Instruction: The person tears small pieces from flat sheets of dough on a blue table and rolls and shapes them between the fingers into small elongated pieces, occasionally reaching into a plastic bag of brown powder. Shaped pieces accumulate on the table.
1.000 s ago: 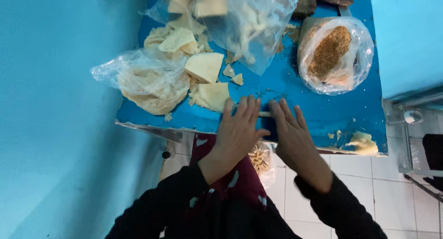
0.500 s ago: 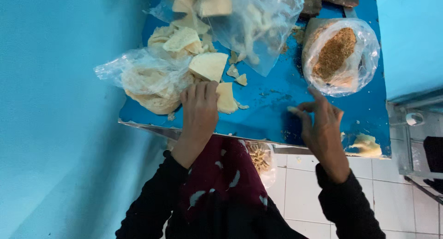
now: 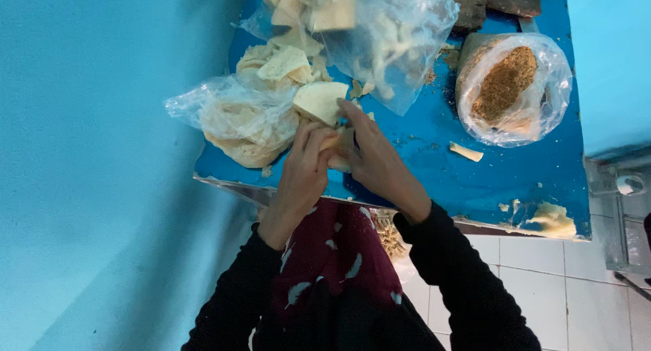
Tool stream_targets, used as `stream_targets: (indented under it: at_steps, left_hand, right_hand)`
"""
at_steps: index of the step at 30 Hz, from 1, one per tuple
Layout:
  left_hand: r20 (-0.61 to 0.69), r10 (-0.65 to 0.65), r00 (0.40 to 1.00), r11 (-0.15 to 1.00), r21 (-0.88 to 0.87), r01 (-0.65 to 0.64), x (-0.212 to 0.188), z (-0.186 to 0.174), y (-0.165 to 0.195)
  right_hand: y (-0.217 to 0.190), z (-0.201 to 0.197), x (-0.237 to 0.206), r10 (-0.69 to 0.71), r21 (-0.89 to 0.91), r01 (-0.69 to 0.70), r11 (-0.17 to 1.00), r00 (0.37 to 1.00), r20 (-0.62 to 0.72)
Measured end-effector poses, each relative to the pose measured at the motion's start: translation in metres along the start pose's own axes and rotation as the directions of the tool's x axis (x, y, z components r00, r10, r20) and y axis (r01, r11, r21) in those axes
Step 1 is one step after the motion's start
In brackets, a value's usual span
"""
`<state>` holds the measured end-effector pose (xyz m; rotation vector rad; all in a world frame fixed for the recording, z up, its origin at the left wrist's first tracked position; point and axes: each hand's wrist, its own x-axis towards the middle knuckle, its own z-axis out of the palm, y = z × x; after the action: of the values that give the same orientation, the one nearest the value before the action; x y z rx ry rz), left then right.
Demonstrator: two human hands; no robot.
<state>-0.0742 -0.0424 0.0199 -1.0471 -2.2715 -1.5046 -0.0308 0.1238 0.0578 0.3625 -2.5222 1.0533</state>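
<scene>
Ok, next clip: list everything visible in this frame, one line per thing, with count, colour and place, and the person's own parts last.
table: one, blue top, centre of view, against a blue wall.
pale sheets: a loose pile, cream, table's left part, above the hands.
bag of sheets: one, clear plastic, cream contents, table's left edge.
large bag: one, clear plastic, pale pieces inside, top centre.
bag of brown crumbs: one, clear plastic, table's right side.
small pale piece: one, cream, lying alone right of the hands.
pale lump: one, cream, table's near right corner.
floor tiles: white, lower right.
left hand: holding a pale sheet at the table's near edge.
right hand: on the same sheet, touching the left.
</scene>
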Motion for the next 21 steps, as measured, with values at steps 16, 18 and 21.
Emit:
stream_targets:
  at_steps: [16, 18, 21]
  left_hand:
    - [0.027, -0.048, 0.998, 0.989, -0.139, 0.052, -0.003, 0.003, -0.002]
    - [0.053, -0.067, 0.996, 0.990, -0.124, 0.073, -0.004, 0.001, -0.001]
    - [0.055, -0.103, 0.993, 0.984, -0.142, 0.110, 0.002, -0.007, -0.005]
  right_hand:
    - [0.014, -0.133, -0.039, 0.561, -0.541, -0.304, 0.784, 0.721, 0.408]
    - [0.024, -0.134, -0.025, 0.194, -0.521, -0.081, 0.850, 0.967, 0.166]
    - [0.024, -0.146, -0.020, 0.111, -0.380, -0.074, 0.922, 0.991, 0.076]
